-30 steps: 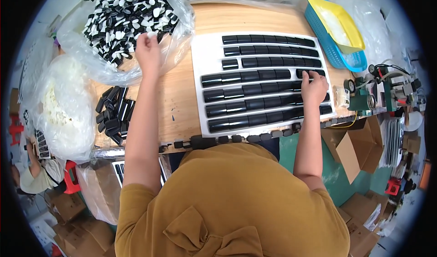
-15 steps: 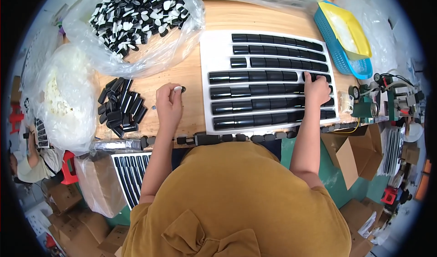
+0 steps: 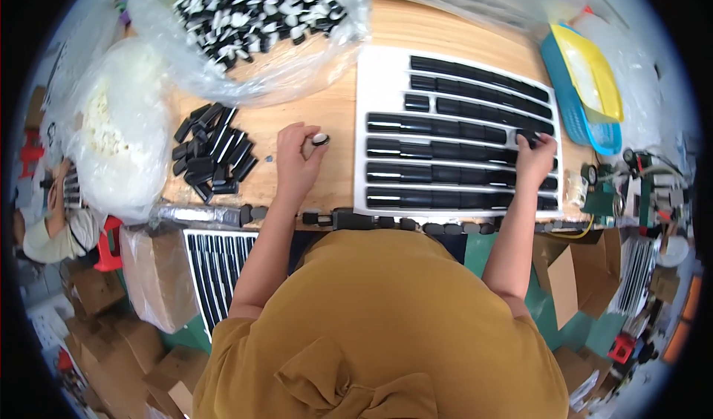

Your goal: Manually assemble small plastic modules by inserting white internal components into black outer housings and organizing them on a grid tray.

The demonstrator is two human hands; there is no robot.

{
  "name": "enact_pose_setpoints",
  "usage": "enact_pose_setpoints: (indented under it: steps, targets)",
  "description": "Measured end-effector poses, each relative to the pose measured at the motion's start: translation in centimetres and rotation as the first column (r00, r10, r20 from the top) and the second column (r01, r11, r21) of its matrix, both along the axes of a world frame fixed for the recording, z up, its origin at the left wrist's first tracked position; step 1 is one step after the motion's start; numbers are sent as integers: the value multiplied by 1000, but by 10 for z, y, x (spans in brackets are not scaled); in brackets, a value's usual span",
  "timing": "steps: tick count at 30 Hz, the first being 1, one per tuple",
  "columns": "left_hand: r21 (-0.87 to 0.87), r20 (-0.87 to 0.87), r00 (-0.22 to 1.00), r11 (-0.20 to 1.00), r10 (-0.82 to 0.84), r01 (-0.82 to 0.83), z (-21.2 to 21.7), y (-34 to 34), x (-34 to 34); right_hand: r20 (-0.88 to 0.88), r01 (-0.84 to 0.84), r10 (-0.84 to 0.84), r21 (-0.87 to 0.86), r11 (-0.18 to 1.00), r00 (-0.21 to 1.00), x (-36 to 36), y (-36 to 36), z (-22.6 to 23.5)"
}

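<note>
My left hand (image 3: pixel 298 163) is closed over the bare wood, pinching a small oval black-and-white piece (image 3: pixel 320 140) between thumb and fingertips. To its left lies a loose heap of glossy black tube-like pieces (image 3: pixel 215 152). Over on the right, my right hand (image 3: pixel 536 159) grips a short black piece (image 3: pixel 527 135) at the right end of a row. That row is one of several on a white sheet (image 3: pixel 382 74), each made of black pieces (image 3: pixel 438 126) laid end to end. My right fingers partly cover the gripped piece and the row ends below it.
A clear plastic bag (image 3: pixel 312 85) at the back left holds many black-and-white pieces. Beside it stands a bulging translucent bag (image 3: pixel 122 144). Blue and yellow baskets (image 3: pixel 557 63) sit at the back right, near a green machine (image 3: pixel 600 185). Another person's arm (image 3: pixel 56 211) shows far left.
The whole view has shifted, so the table sits further right in it. My left fingers have turned the small oval piece. My right hand stays at the same row end.
</note>
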State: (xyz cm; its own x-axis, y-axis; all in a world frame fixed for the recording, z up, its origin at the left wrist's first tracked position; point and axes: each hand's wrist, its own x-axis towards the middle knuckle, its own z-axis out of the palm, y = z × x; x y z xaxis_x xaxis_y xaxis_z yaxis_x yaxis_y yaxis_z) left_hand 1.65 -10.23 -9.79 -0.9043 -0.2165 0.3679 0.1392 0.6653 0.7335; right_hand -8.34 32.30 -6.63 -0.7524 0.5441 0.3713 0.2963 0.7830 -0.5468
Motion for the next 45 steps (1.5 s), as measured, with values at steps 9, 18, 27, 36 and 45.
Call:
enact_pose_setpoints:
  steps: [9, 18, 27, 36, 45]
  targets:
    - [-10, 37, 998, 999, -48, 49, -5, -7, -4, -123, -951, 945, -112, 289, 302, 31, -214, 57]
    - [-13, -36, 998, 998, -54, 54, -17, -11, -2, 121, -998, 992, 61, 19, 26, 21, -279, 20]
    - [-44, 30, 996, 995, -86, 87, 3, -18, -4, 190, -992, 982, 129, -3, 22, 21, -285, 20]
    - [-69, 73, 997, 997, 36, -31, 26, 4, -73, 173, -994, 984, 108, 21, 40, 17, -286, 16]
    - [-25, 67, 998, 999, 22, -20, -5, 0, -78, 48, -999, 999, -36, -24, -26, 9, -279, 6]
